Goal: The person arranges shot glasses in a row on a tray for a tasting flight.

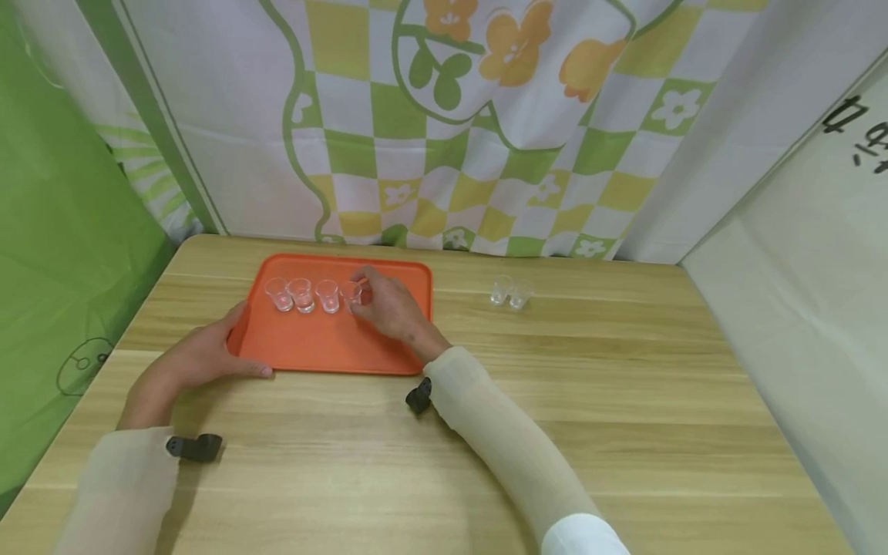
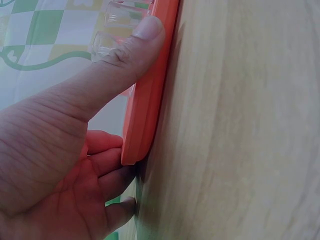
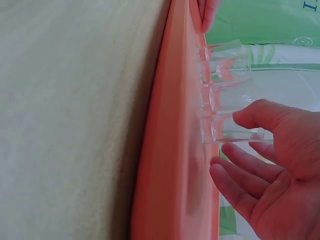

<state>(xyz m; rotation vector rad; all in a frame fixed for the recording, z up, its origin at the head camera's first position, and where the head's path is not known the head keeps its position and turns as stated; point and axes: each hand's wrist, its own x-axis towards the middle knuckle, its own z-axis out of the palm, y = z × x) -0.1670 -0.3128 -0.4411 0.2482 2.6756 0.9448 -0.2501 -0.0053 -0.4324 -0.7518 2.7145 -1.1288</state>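
Observation:
On the orange tray [image 1: 319,347], several small clear shot glasses [image 1: 304,296] stand upright in a row. My right hand [image 1: 391,307] is at the right end of that row and holds the last shot glass [image 3: 225,129] between thumb and forefinger. Its base sits on or very close to the tray; the other fingers stay off the glass. With my left hand [image 1: 201,356] I grip the tray's near left corner, thumb along the front rim and fingers against the left side. Some fingertips are hidden by the tray's edge in the left wrist view.
Two more shot glasses [image 1: 511,293] stand close together on the wooden table [image 1: 555,416], right of the tray. A checked, flowered curtain [image 1: 472,185] hangs behind the table's far edge. Green cloth [image 1: 62,231] lines the left, and a pale sheet [image 1: 819,293] the right.

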